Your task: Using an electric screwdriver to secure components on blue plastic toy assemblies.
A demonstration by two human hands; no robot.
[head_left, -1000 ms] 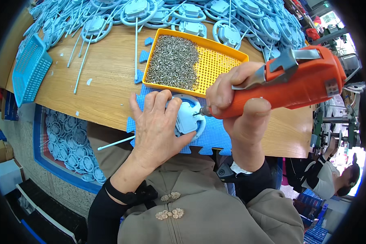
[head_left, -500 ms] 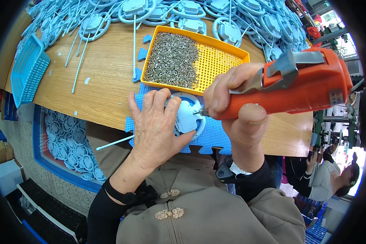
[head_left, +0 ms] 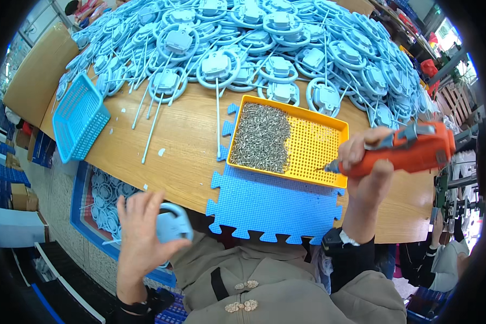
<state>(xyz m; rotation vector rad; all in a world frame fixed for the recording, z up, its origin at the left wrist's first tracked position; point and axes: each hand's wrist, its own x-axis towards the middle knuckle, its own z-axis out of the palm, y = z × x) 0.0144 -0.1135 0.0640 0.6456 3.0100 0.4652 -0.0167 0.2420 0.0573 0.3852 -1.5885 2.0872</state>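
My left hand (head_left: 140, 232) is off the table's near edge, left of my lap. It holds a light-blue round plastic part (head_left: 174, 224) that shows between fingers and thumb; a thin rod emerges on the hand's other side. The exact grip is hidden behind the hand. In my right hand (head_left: 364, 162) is an orange power screwdriver (head_left: 410, 151), its bit pointing left over the right end of a yellow perforated tray (head_left: 313, 141). Small metal screws (head_left: 260, 137) fill the tray's left half. In front of the tray lies a blue foam mat (head_left: 278, 202).
A large heap of light-blue ring-shaped parts with rods (head_left: 275, 32) covers the table's far side. A blue basket (head_left: 81, 121) stands at the left. Below the table edge, a bin (head_left: 83, 210) holds more parts. Another person (head_left: 443, 264) sits at the far right.
My left hand has moved left and down off the mat, taking the light-blue part with it. The screwdriver has come away from the part, up over the tray. The view has shifted.
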